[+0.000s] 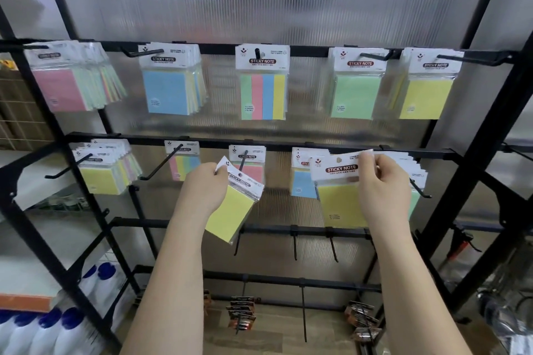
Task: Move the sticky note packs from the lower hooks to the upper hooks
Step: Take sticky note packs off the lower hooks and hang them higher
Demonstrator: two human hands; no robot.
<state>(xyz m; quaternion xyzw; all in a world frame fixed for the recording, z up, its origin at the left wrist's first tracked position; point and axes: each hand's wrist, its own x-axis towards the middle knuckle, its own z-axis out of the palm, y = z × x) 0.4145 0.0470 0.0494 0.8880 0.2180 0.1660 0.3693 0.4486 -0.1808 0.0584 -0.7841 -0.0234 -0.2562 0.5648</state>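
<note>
My left hand (203, 190) pinches the white header of a yellow sticky note pack (230, 213), tilted and off any hook, in front of the lower bar (216, 140). My right hand (380, 181) pinches the header of another yellow pack (339, 196) in front of the lower right hooks. More packs hang on the lower hooks: a yellow bunch (101, 170), a striped pack (183, 163), a pink one (251, 166), a blue one (301, 187). The upper bar (308, 50) carries pink (60, 89), blue (170, 89), striped (263, 95), green (356, 95) and yellow (427, 98) packs.
Black hooks stick out toward me from both bars, one bare at the lower left (161, 166). Two lower bars (288, 230) carry bare pegs. White bottles with blue caps (57, 326) stand at the bottom left. Small dark packs (240, 314) hang near the floor.
</note>
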